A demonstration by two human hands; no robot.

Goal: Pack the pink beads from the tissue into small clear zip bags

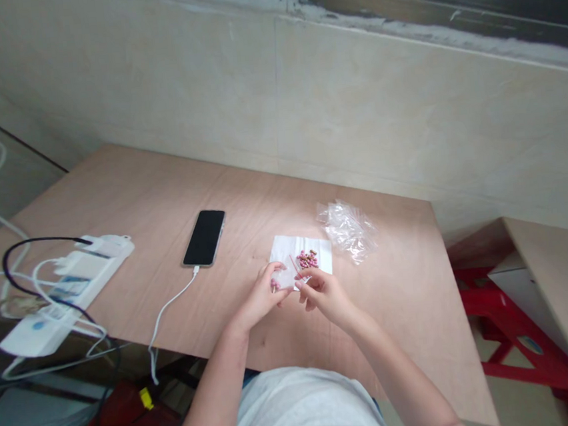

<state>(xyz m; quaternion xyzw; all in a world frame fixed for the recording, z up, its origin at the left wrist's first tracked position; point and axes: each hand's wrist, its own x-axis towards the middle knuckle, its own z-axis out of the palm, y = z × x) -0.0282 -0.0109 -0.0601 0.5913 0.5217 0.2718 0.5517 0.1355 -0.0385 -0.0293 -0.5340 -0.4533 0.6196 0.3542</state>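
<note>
My left hand (265,290) curves its fingers and thumb round a small clear plastic bag (284,279). A few pink pieces (274,285) show by the left fingers; I cannot tell if they are inside the bag. My right hand (322,293) is closed in a pinch at the bag's right edge, where a thin reddish line shows. Beneath both hands lies a white sheet (324,252), bearing a small heap of pink and gold bead-like pieces (307,259) just beyond the right fingertips.
A crumpled pile of clear plastic bags (348,229) lies right of the sheet. To the left are a black phone (205,238) on a white charging cable (169,304) and a white power strip (96,268) with several cords. A red stool (519,331) stands beyond the wooden table's (406,335) right edge.
</note>
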